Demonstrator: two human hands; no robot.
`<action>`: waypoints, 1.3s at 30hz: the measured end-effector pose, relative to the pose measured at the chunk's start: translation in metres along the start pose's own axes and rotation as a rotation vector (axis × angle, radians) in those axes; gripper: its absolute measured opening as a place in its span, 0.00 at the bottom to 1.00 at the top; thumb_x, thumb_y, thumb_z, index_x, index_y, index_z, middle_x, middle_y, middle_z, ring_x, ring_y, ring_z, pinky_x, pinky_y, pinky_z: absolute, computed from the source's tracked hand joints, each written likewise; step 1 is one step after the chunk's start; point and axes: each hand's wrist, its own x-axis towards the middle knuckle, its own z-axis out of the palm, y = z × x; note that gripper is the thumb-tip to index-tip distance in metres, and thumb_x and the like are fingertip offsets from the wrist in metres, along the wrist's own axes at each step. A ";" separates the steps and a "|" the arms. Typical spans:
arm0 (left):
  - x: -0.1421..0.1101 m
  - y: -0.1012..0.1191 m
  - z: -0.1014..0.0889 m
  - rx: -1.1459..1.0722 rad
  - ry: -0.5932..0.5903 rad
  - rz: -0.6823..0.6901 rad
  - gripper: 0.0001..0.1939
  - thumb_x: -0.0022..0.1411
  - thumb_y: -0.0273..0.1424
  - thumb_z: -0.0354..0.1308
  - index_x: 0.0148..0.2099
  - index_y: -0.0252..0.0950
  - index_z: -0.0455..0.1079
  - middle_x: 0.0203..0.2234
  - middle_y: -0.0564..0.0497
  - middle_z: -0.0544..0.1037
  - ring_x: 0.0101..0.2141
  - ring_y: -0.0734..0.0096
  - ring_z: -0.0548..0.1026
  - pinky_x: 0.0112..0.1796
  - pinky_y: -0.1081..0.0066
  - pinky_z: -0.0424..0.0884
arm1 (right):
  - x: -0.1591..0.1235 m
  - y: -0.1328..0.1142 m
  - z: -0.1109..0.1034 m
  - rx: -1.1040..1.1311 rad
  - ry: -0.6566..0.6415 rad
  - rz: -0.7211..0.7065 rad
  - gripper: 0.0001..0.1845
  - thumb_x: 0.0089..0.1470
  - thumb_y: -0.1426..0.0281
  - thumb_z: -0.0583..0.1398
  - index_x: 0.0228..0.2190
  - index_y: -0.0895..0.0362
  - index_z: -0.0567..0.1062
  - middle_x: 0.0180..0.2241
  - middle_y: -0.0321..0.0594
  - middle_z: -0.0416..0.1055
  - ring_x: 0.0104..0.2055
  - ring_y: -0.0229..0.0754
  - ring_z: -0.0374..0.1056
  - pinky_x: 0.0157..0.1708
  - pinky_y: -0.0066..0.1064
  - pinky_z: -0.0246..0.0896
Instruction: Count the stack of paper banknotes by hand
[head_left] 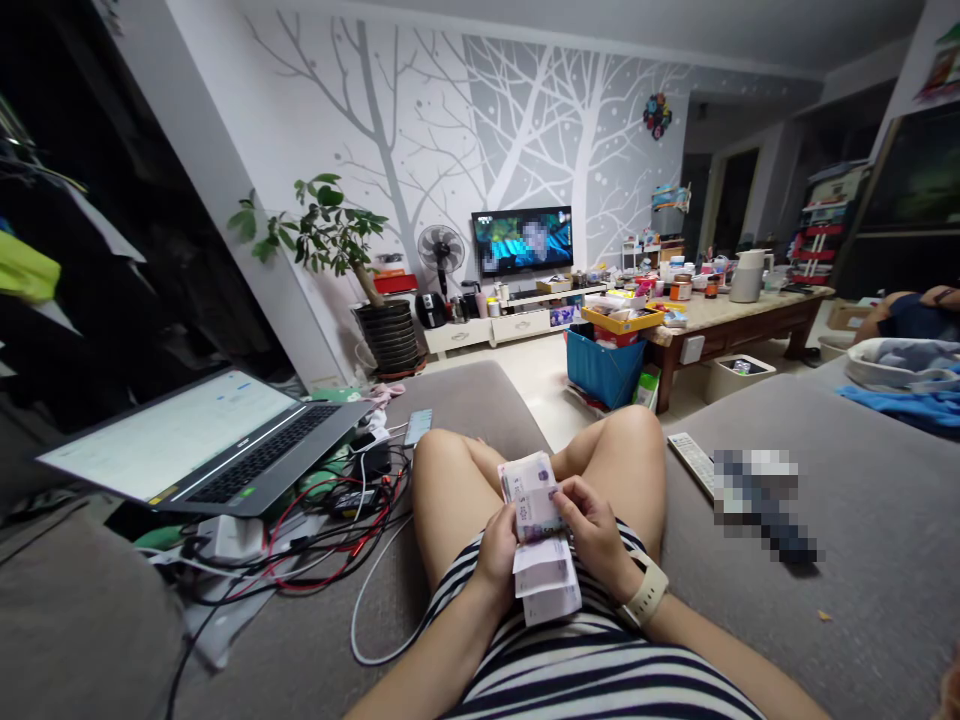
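A stack of purple-and-white banknotes [531, 478] is held above my lap, over the striped clothing. My left hand [496, 550] grips the stack along its left side, the thumb resting on its face. At the right edge, my right hand [592, 522] pinches the notes between thumb and fingers. Several notes [547, 585] fold down below the stack in overlapping steps, their pale sides showing. A light-coloured watch [646, 590] is on my right wrist. The fingers beneath the stack are hidden.
An open laptop [247, 450] lies left of my legs, beside tangled cables [337, 530]. On the sofa at right are a white remote [694, 465] and a partly pixelated dark object [791, 540]. Ahead stand a blue bin [604, 365] and a cluttered table [780, 318]. Another person sits at far right.
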 end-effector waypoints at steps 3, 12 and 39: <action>-0.001 0.001 0.000 -0.001 -0.002 0.001 0.08 0.43 0.32 0.63 0.25 0.31 0.76 0.22 0.47 0.81 0.25 0.64 0.76 0.27 0.71 0.68 | 0.000 0.000 0.000 -0.015 0.005 -0.013 0.16 0.61 0.59 0.56 0.27 0.57 0.69 0.25 0.33 0.63 0.28 0.37 0.57 0.28 0.28 0.54; 0.000 -0.003 -0.001 -0.098 0.021 -0.075 0.08 0.49 0.30 0.61 0.29 0.29 0.76 0.24 0.44 0.82 0.27 0.59 0.79 0.31 0.67 0.73 | -0.003 0.001 -0.001 -0.038 0.008 -0.016 0.18 0.61 0.57 0.55 0.25 0.57 0.68 0.24 0.33 0.62 0.27 0.37 0.57 0.27 0.28 0.53; 0.005 -0.013 -0.006 -0.176 0.011 -0.088 0.12 0.56 0.30 0.59 0.40 0.25 0.75 0.31 0.40 0.83 0.36 0.53 0.82 0.41 0.61 0.76 | 0.001 0.014 -0.004 -0.175 0.154 0.070 0.20 0.57 0.55 0.58 0.22 0.55 0.64 0.20 0.31 0.59 0.25 0.36 0.55 0.25 0.27 0.51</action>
